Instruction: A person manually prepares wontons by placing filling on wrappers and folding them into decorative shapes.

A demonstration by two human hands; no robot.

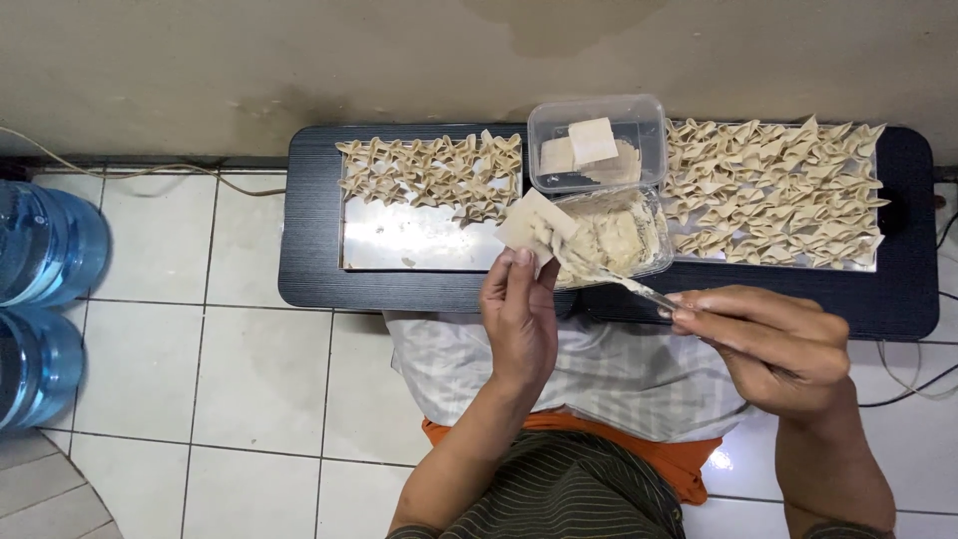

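My left hand (pixel 519 319) pinches a square dumpling wrapper (pixel 532 224) by its lower corner, holding it up over the low black table (pixel 309 279). My right hand (pixel 773 344) grips a thin metal utensil (pixel 629 286) whose tip, coated in pale filling, touches the wrapper. Just behind sits a clear plastic tub of filling (pixel 624 240). A second clear tub (pixel 597 140) behind it holds a stack of wrappers.
A metal tray (pixel 419 240) on the left carries folded dumplings along its far half. A tray at right (pixel 773 195) is covered with several folded dumplings. Two blue water jugs (pixel 45 299) stand on the tiled floor at far left. Cables run along the wall.
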